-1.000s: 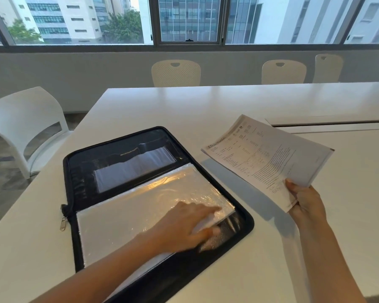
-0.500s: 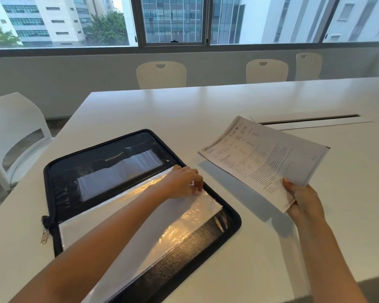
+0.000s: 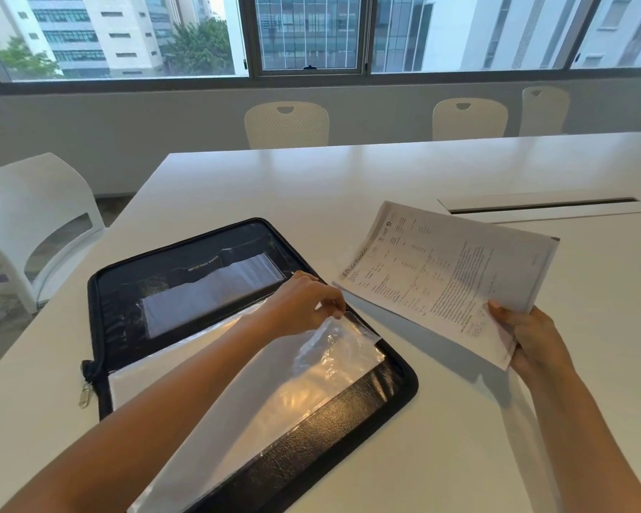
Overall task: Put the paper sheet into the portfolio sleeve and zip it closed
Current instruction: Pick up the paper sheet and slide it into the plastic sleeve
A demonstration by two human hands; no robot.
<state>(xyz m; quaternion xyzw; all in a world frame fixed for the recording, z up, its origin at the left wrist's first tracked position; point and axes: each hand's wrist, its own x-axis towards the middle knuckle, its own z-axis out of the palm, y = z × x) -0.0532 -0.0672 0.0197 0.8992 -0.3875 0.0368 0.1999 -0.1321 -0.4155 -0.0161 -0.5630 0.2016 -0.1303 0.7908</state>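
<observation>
A printed paper sheet (image 3: 441,275) is held above the white bench (image 3: 311,187), gripped at its near corner by the right hand (image 3: 530,338), fingers clamped on it. Just left, the black zip portfolio (image 3: 237,364) lies open on the bench, where the left hand (image 3: 304,303) pinches the far corner of a clear plastic sleeve (image 3: 304,379), fingers together. White chairs (image 3: 286,124) line the window wall.

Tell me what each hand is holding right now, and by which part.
The right hand holds the paper sheet by its near corner. The left hand pinches the far right corner of the clear sleeve.
</observation>
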